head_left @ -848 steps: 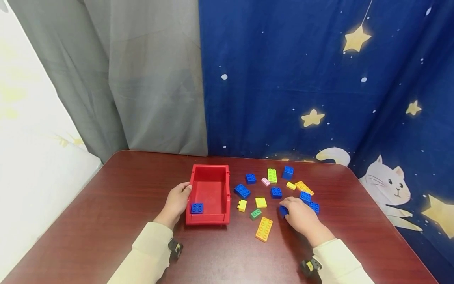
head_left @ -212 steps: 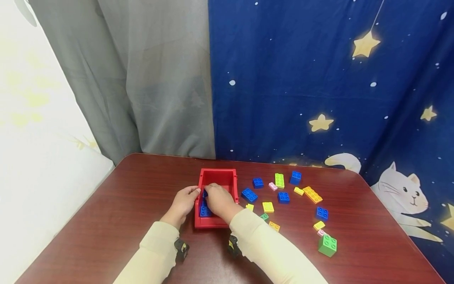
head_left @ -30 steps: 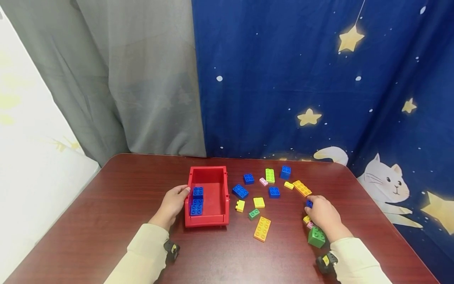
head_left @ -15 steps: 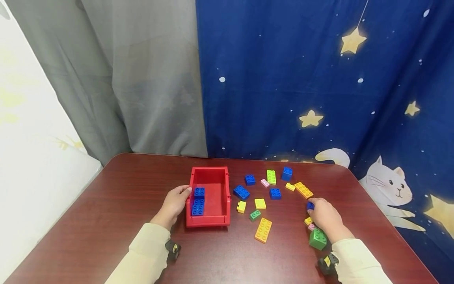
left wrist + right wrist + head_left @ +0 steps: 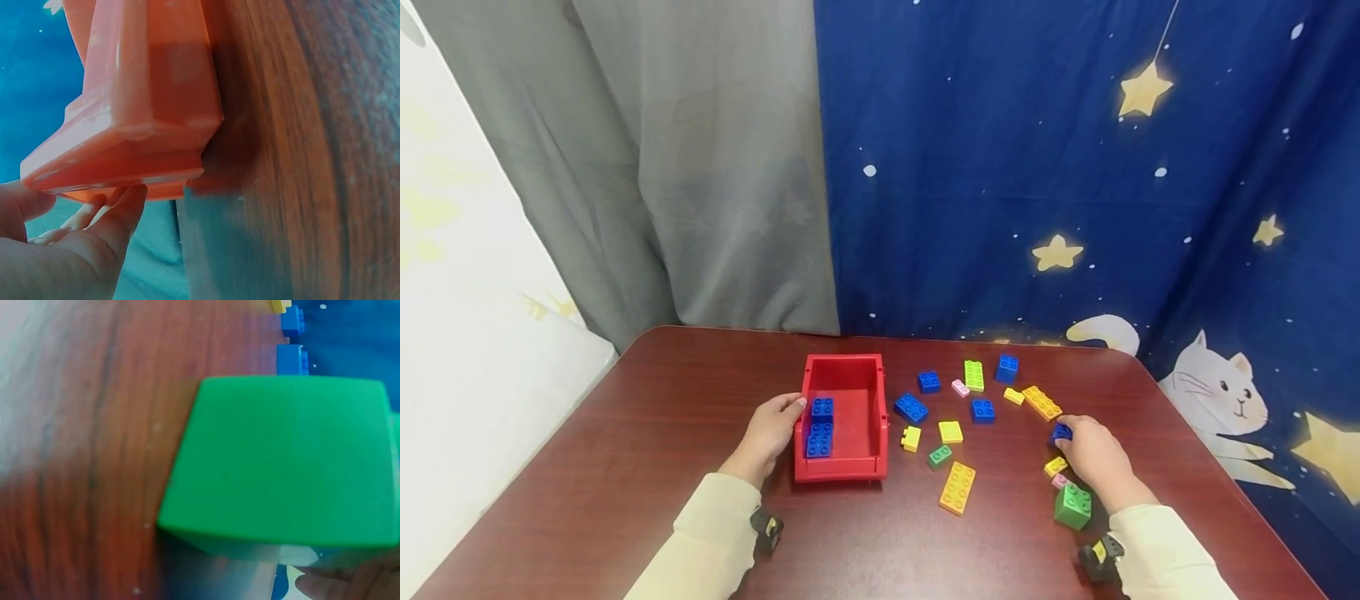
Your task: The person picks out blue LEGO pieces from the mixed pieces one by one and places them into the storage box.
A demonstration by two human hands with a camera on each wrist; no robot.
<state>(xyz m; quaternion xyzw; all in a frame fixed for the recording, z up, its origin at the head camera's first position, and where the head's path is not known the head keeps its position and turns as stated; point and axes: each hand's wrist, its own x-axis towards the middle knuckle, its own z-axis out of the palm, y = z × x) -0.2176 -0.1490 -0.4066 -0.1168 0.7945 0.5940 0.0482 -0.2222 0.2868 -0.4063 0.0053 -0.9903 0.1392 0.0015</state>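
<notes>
My left hand (image 5: 767, 433) grips the left wall of an open red box (image 5: 842, 467). In the left wrist view, thumb and fingers sit on either side of the orange-looking box's (image 5: 156, 94) edge. Blue toy bricks (image 5: 819, 445) line the left side inside the box. At the right of the table, my right hand (image 5: 1099, 460) pinches a blue brick (image 5: 1060, 432) between thumb and fingers. Just below that brick are a small yellow brick (image 5: 1056, 466), a small pink brick (image 5: 1060, 482) and a tall green block (image 5: 1072, 506). The green block hides most of the right wrist view.
Between the box and my right hand lie several loose bricks, among them a yellow-orange plate brick (image 5: 957, 488), a lime brick (image 5: 973, 376), an orange brick (image 5: 1041, 402) and a blue brick (image 5: 912, 407). A curtain (image 5: 925, 208) hangs behind the table (image 5: 647, 433).
Since the oldest frame, more blue bricks have come to lie in the box. My right hand has gone from the box to the blue brick, which has lately shifted slightly right in its grasp.
</notes>
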